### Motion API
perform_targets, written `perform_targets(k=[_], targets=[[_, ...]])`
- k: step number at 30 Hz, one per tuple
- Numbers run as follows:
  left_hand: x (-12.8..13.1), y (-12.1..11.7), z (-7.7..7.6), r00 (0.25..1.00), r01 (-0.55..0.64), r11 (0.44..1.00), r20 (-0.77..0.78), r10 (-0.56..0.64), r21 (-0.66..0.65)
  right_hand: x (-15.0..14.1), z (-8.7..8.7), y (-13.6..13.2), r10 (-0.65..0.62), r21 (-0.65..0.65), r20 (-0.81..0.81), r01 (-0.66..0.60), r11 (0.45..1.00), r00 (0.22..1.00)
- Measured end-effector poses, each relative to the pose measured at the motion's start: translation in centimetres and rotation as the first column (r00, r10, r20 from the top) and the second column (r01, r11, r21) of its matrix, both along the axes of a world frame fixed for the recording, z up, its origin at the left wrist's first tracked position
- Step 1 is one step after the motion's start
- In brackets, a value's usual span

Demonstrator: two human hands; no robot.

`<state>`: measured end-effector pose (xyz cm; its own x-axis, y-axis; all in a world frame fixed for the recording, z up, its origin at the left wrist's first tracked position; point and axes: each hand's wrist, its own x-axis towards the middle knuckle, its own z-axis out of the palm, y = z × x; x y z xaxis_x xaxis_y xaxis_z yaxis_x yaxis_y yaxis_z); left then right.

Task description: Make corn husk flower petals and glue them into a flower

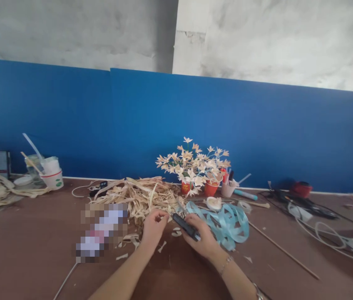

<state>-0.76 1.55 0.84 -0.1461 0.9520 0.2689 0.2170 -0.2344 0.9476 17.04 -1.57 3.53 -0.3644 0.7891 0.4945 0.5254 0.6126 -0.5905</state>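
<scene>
My right hand [202,238] is wrapped round a black-handled tool [185,227], whose thin greyish tip points up and away toward the dried husks. Whether it is a knife or another tool I cannot make out. Just to its left, my left hand [155,229] is closed in a pinch, thumb against forefinger. Anything between those fingertips is too small to name. Beyond both hands lies a heap of dried, straw-coloured husk strips [145,196]. A tangle of light blue ribbon [226,225] rests right beside my right hand. Pale scraps [162,246] are scattered under the hands.
Cream husk flowers [192,164] stand in red paper cups [211,188] at the back. A thin stick [285,251] lies to the right, before cables [329,233]. A blurred-out object [101,233] sits left. A blue partition [257,133] borders the brown table [33,258].
</scene>
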Motion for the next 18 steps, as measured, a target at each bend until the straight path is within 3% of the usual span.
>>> perform_targets(k=[18], targets=[[0.18,-0.21,0.16,0.999,0.02,1.0,0.033,-0.021,0.019,-0.41,-0.05,-0.17,0.002,-0.018,-0.001,-0.003,1.0,1.0]])
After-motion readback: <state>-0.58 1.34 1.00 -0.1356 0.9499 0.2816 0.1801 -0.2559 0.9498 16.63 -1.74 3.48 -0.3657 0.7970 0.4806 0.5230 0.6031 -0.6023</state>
